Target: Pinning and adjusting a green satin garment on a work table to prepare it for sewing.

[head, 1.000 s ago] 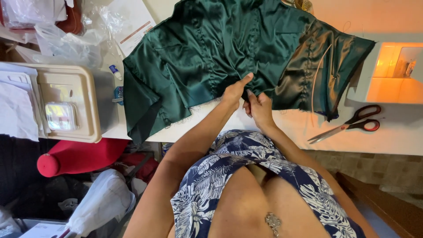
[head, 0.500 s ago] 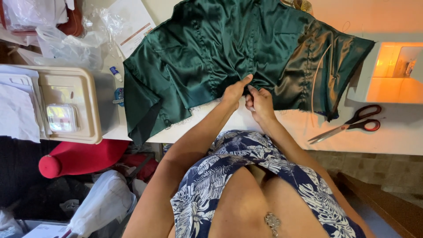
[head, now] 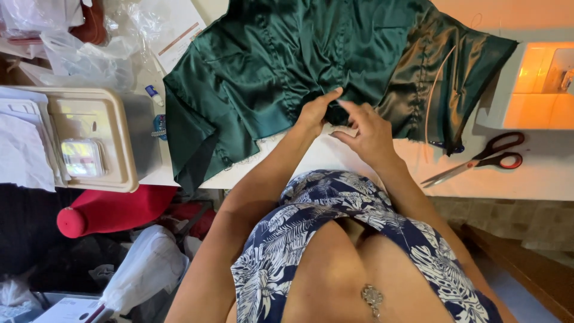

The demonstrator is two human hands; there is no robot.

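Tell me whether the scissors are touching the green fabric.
Apart. The head view shows the scissors lying on the white table, with bare tabletop between them and the green fabric.

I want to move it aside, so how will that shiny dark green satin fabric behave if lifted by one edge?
The shiny dark green satin fabric would probably hang limp, since it lies in soft gathers. Its sheen suggests it may slide, and the part draped over the white table edge could pull it down.

Bare desk (head: 371,173) lies open just below the green cloth (head: 287,66) — room to pass on the near edge. Right, scissors (head: 478,160) lie in the way; left, a beige box (head: 89,137) and plastic bags (head: 89,57) crowd the cloth — no gap there.
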